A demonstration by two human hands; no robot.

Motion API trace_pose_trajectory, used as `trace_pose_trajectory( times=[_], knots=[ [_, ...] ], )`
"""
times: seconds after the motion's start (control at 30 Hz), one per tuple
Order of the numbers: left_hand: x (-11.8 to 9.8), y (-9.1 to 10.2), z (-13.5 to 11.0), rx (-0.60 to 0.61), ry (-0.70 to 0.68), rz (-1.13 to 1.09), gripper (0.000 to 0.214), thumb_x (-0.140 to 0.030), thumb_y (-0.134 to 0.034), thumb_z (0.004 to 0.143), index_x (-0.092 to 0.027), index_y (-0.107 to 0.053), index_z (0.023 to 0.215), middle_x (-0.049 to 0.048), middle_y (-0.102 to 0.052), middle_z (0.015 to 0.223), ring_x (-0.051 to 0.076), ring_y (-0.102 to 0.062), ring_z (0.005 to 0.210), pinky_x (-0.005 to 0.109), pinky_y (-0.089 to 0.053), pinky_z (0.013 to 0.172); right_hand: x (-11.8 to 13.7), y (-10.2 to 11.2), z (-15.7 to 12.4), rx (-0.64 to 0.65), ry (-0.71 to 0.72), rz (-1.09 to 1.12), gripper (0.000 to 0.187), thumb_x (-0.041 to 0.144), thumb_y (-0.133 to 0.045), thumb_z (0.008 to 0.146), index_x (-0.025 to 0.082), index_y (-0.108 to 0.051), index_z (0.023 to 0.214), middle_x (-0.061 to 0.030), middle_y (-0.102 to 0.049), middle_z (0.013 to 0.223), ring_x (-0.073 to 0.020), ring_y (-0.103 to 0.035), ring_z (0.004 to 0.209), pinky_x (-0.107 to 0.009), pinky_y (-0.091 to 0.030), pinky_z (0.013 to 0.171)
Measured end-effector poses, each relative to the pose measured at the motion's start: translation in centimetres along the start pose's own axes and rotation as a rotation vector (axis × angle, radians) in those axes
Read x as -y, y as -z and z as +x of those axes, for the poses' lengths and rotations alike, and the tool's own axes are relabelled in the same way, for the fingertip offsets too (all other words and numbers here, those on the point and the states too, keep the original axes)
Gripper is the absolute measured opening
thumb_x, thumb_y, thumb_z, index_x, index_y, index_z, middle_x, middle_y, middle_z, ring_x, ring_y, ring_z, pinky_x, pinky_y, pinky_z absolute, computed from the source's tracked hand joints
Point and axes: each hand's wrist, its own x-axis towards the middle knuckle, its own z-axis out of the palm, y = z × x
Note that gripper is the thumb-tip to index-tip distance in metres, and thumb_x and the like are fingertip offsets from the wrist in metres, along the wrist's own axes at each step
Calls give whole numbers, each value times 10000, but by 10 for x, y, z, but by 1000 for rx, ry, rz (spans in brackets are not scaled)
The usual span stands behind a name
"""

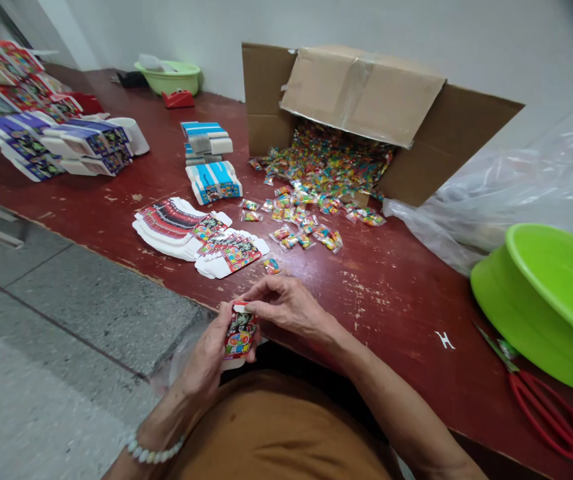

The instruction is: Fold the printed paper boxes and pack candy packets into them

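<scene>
- Our left hand is curled closed around a small printed paperboard box, gripping it upright just above the edge of the surface.
- Our right hand is bent over the top of the same box, its fingers pinching the box's red-and-white top end.
- A white bead bracelet circles our left wrist, and our brown shirt fills the bottom of the view.
- Nearest our hands, a single candy packet lies just beyond the box, beside a pile of flat printed box blanks.
- Behind these, a loose spread of candy packets spills out of a tipped cardboard carton onto the red-painted wooden top.
- Blue-and-white printed boxes stand stacked to the left of the spill, and more printed boxes lie in rows at the far left.
- On our right, a lime-green plastic basin rests tilted on its side, with red-handled scissors just beside it.
- A clear plastic bag bunches against the carton.
- Far ahead, a pale green basin sits by the wall, near a red tape dispenser.
- A concrete floor shows to our left.
</scene>
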Motion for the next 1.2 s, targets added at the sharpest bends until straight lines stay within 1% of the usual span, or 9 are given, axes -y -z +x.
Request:
trace_pose_trajectory(
  times=[0.33, 0.43, 0.57, 0.73, 0.87, 0.93, 1.03, 1.1, 1.2],
  knots=[
    [4, 8, 6, 57, -62, 126, 659, -760, -502, 892, -156, -755, 818, 50, -711, 658, 155, -584, 485, 273, -450, 508, 1, 1, 5, -27, -51, 50, 148, 290, -699, 817, 151, -748, 811, -25, -727, 739, -125, -603, 646, -229, -445, 591],
    [8, 12, 9, 46, -72, 137, 632, -733, -525, 900, -182, -751, 1111, 29, -710, 672, 157, -592, 490, 261, -461, 503, 1, 1, 1, 46, 22, 48, 161, 312, -687, 865, 169, -726, 801, -41, -761, 845, -144, -642, 710, -248, -479, 644],
    [11, 12, 12, 47, -51, 102, 775, -739, -551, 884, -205, -557, 1444, 19, -699, 686, 159, -591, 477, 256, -473, 488, 7, 2, -6, 174, 136, -47, 186, 262, -588, 960, 209, -693, 816, -45, -757, 1059, -175, -683, 907, -306, -518, 831],
    [18, -3, 8, 19, -3, -98, 593, -610, -660, 896, -271, -544, 1369, 6, -740, 851, 165, -668, 588, 263, -538, 569, -5, 11, 4, 86, 177, -381, 135, 154, -604, 932, 218, -712, 881, -40, -705, 971, -178, -648, 917, -311, -494, 866],
    [25, -5, -5, 39, 106, -244, 405, -397, -805, 840, -243, -648, 1180, 75, -752, 1144, 235, -741, 916, 316, -589, 758, -23, 19, 26, -252, -59, -633, 130, 262, -608, 973, 187, -700, 1028, -81, -677, 1008, -212, -633, 944, -337, -480, 869],
    [28, 4, -14, 58, 199, -260, 391, -355, -844, 799, -212, -693, 1130, 107, -751, 1174, 268, -729, 998, 361, -596, 811, -27, 20, 34, -369, -198, -827, 242, 370, -678, 941, 176, -683, 1086, -136, -646, 1125, -262, -611, 1021, -370, -473, 872],
    [29, 31, -23, 26, 224, -164, 341, -334, -887, 743, -204, -726, 1014, 75, -787, 1008, 239, -731, 881, 368, -587, 824, -31, 21, 39, -364, -264, -955, 259, 394, -720, 904, 173, -680, 1032, -167, -622, 1185, -298, -584, 1068, -385, -460, 867],
    [25, 55, -24, 6, 166, 46, 284, -330, -904, 716, -199, -722, 890, 33, -776, 854, 187, -702, 772, 283, -554, 765, -33, 22, 37, -344, -220, -884, 169, 324, -707, 910, 173, -672, 977, -137, -657, 1100, -276, -593, 1028, -371, -450, 871],
    [16, 87, -22, 134, 156, 438, 288, -369, -898, 700, -179, -741, 849, 19, -732, 763, 157, -632, 695, 209, -469, 627, -32, 21, 27, -302, -140, -556, 73, 259, -674, 912, 189, -657, 919, -46, -680, 903, -202, -612, 880, -319, -450, 832]
  ],
)
